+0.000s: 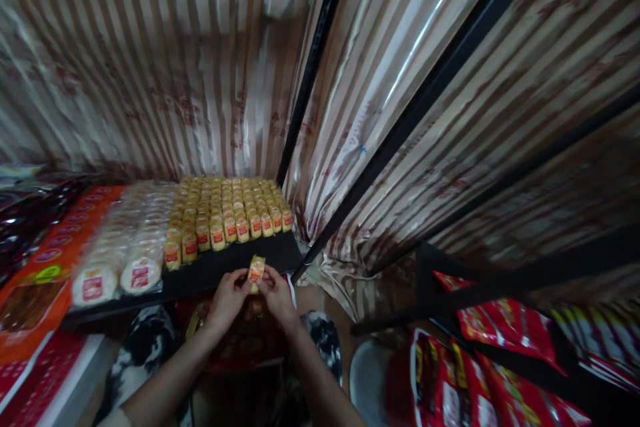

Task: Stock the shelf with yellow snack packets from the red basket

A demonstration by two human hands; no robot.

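Observation:
A small yellow snack packet [256,270] with a red label is pinched between both my hands just in front of the black shelf [225,267]. My left hand [227,300] grips its left side and my right hand [277,297] grips its right side, fingers closed. On the shelf right behind stand rows of several matching yellow packets [227,210].
Pale round wrapped packs [125,247] fill the shelf's left part, beside orange packs [47,260]. Red snack bags [480,360] lie on a lower black rack at right. Striped curtain [165,67] and black frame posts [307,80] close the corner.

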